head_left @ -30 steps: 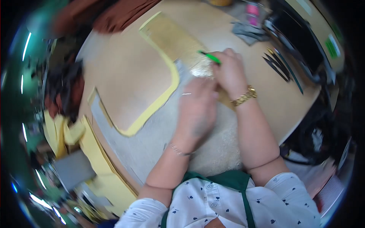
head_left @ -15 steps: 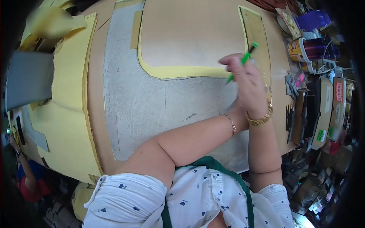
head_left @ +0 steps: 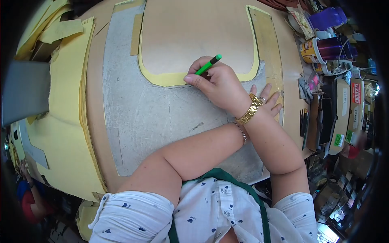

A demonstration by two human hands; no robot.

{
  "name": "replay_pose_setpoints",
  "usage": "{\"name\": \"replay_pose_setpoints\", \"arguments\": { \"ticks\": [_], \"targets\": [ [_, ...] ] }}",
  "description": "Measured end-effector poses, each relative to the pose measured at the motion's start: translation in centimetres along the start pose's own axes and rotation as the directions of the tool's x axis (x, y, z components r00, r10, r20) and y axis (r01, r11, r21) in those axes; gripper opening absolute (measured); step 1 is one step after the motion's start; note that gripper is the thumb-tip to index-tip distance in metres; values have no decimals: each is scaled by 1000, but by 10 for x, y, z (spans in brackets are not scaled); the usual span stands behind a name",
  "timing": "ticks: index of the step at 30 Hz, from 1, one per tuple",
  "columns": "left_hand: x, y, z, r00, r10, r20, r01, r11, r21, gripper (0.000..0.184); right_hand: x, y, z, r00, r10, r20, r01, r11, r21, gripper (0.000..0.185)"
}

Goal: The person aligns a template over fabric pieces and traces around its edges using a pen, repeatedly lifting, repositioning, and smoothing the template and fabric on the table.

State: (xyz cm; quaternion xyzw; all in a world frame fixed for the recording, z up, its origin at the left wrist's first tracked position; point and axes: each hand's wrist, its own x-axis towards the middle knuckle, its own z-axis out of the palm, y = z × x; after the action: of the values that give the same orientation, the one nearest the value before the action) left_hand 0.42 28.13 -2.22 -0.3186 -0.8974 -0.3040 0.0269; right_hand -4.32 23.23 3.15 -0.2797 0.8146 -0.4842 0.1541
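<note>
A green pen [head_left: 207,66] with a black band is pinched in my right hand [head_left: 216,83], its lower end hidden by the fingers near the inner edge of a grey U-shaped template [head_left: 170,109]. The template lies on yellow sheet material [head_left: 162,78], which shows as a strip inside the U. My left arm crosses beneath the right wrist. Fingers spread, my left hand [head_left: 269,101] lies flat on the template's right side, partly hidden by the right wrist. Tan patches [head_left: 267,44] cover parts of the template's arms.
Thick yellow sheets [head_left: 67,121] are stacked at the left, with a grey panel [head_left: 26,93] on them. Along the right edge stand a tub [head_left: 310,52], dark pencils [head_left: 304,121] and boxes [head_left: 342,113]. Another person's arm [head_left: 34,194] shows at the lower left.
My right hand has moved left and down with the green pen, from above the template's right side to its inner edge. My left hand's spread fingers now show. The view has shifted slightly.
</note>
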Motion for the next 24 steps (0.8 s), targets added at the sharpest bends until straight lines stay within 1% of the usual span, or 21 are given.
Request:
{"name": "replay_pose_setpoints", "arguments": {
  "ticks": [2, 4, 5, 7, 9, 10, 12, 13, 16, 19, 22, 24],
  "targets": [
    [1, 0, -1, 1000, 6, 2, -6, 1000, 2, 55, -1, 0, -2, 1000, 1, 16, 0, 999, -51, 21],
    [-3, 0, -3, 998, -1, -65, 0, 1000, -10, 54, -6, -2, -9, 1000, 8, 14, -7, 996, -93, 21],
    [-3, 1, -3, 995, 0, -98, -2, 1000, -17, 54, -9, 1, -18, 999, 43, 10, -41, 988, -149, 20],
    [1, 5, 2, 998, -56, -22, 54, 994, -93, 52, -19, 12, -47, 994, 114, 0, -110, 960, -256, 20],
    [10, 5, 3, 992, -117, 38, 122, 981, -153, 51, -32, 31, -82, 973, 230, 12, -224, 955, -195, 17],
    [0, 7, -15, 994, -89, 59, 94, 992, -90, 52, -35, 40, -100, 959, 283, 23, -276, 946, -168, 15],
    [0, 9, -15, 995, -99, -11, 97, 990, -103, 53, -31, 61, -133, 943, 325, 74, -307, 933, -187, 15],
    [0, 9, -15, 996, -93, 1, 92, 991, -99, 53, -23, 69, -146, 933, 346, 99, -322, 926, -195, 15],
    [2, 9, -19, 995, -89, 33, 92, 992, -91, 53, 18, 82, -176, 950, 252, 183, -182, 926, -330, 16],
    [2, 9, -21, 994, -102, 48, 106, 988, -109, 52, 66, 75, -193, 885, 417, 207, -357, 893, -274, 15],
    [1, 8, -19, 993, -108, 46, 113, 986, -125, 52, 108, 81, -203, 891, 441, 111, -405, 881, -246, 14],
    [2, 7, -15, 993, -114, 32, 117, 984, -136, 52, 132, 100, -214, 920, 391, -12, -381, 890, -250, 14]
  ]
}}
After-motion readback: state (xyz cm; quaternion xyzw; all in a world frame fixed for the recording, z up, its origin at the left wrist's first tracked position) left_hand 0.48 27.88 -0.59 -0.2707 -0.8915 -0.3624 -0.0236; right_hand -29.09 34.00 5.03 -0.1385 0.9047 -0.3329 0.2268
